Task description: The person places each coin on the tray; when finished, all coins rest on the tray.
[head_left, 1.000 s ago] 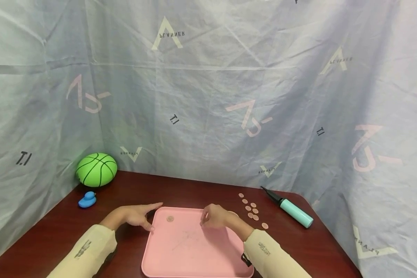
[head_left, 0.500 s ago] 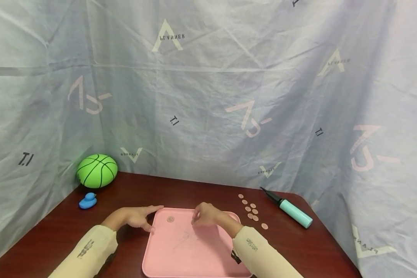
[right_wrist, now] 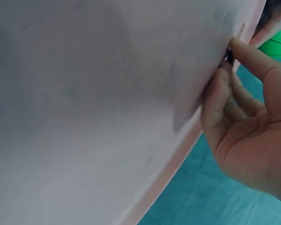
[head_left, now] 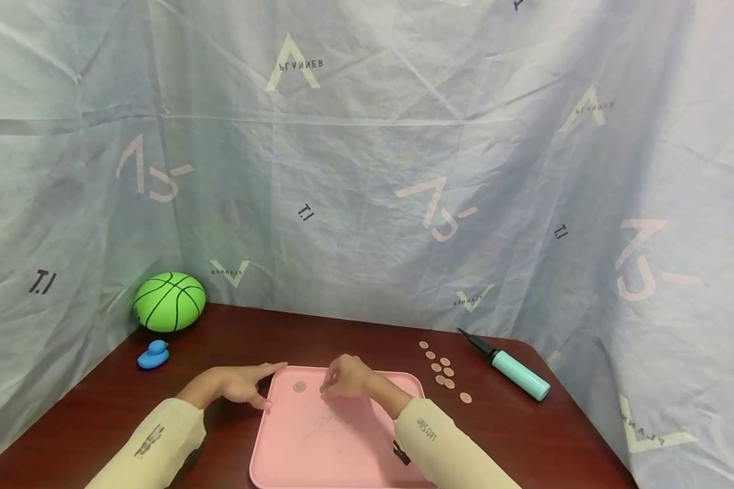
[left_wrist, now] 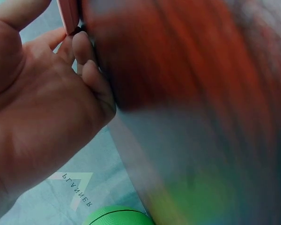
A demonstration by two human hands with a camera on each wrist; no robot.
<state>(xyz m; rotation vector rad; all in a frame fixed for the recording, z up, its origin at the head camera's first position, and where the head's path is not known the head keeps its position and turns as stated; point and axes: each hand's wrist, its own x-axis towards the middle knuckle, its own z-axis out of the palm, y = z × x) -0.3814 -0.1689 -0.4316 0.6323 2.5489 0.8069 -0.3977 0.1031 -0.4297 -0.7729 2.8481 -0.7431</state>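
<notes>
In the head view, the pink tray [head_left: 342, 455] lies on the dark table. My left hand [head_left: 235, 385] spans its far left corner, index finger stretched to the back edge and thumb on the left rim. The left wrist view shows its lower fingers under the tray's edge. A coin [head_left: 299, 386] lies flat on the tray near that corner. To its right, low over the tray, my right hand [head_left: 345, 377] pinches a coin between thumb and fingertips. In the right wrist view only the thin dark edge of this coin [right_wrist: 230, 57] shows.
Several coins [head_left: 444, 372] lie scattered on the table right of the tray. Beyond them is a turquoise hand pump [head_left: 520, 375] with a black nozzle. A green ball [head_left: 170, 302] and a blue toy duck [head_left: 153, 354] stand at the left. Grey cloth [head_left: 355, 170] hangs behind the table.
My right hand has moved left over the tray, closer to the coin lying there. The left hand has stayed at the tray's corner.
</notes>
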